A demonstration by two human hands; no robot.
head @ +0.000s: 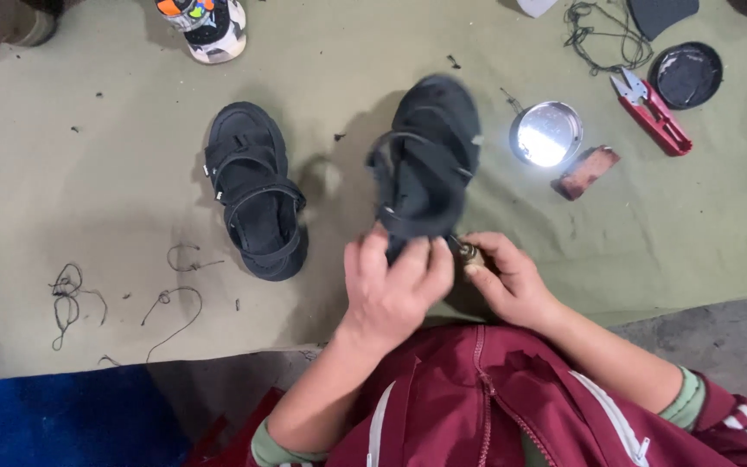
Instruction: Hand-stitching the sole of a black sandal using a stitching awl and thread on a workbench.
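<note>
We grip the black sandal at its heel: left hand wrapped closed around it, right hand pinching a small metal tool against the sole edge. We judge the work mid-way; its mate lies flat left of it. Right of it sit a shiny tin lid, brown block and red snips; left stays roomier, past thread scraps.

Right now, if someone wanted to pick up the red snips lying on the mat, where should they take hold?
Probably by the red handles, coming from above. The snips lie flat on the mat, blades pointing away toward the black lid. The handle end is long, blunt, and has bare mat on both sides.
</note>
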